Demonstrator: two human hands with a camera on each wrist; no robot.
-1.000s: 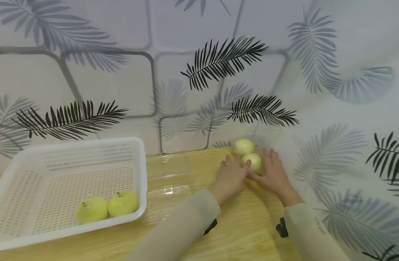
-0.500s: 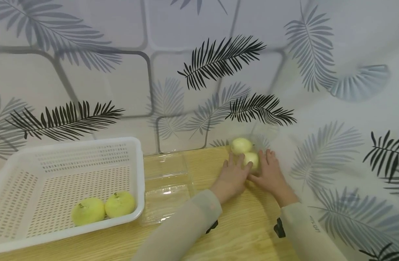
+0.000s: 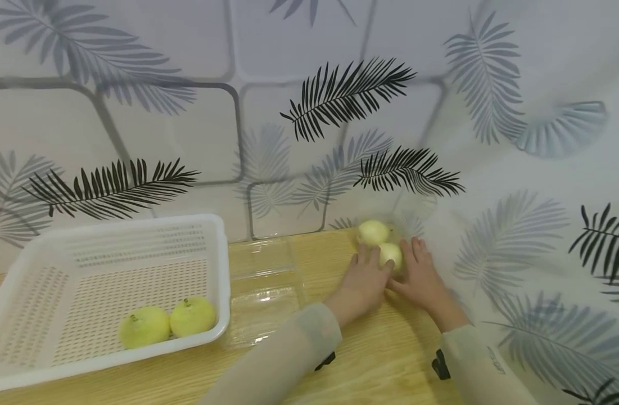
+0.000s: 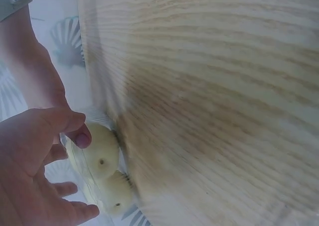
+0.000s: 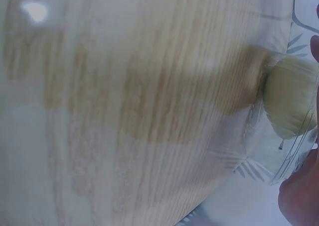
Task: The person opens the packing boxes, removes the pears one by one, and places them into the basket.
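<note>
Two pale yellow-green pears (image 3: 374,232) lie one behind the other in a clear plastic box (image 5: 269,164) at the back right, against the curtain. My left hand (image 3: 357,289) lies at the box's left and front, fingers spread, fingertips touching its edge. On the right side my right hand (image 3: 424,280) rests with fairly straight fingers along the box, its thumb at the front edge. Both thumbs come close together there. The left wrist view shows the right thumb (image 4: 81,138) over the near pear (image 4: 102,159). The right wrist view cuts off most of the right hand.
A white slotted basket (image 3: 221,264) with two more pears (image 3: 193,316) stands at the left. Another clear plastic container (image 3: 263,309) lies beside it on the wooden table (image 3: 380,360). A leaf-patterned curtain (image 3: 299,157) borders the table behind and to the right.
Both hands stay at the box with small finger shifts. The box and its pears have moved slightly toward the left and tilted little, if at all. Nothing has been let go.
</note>
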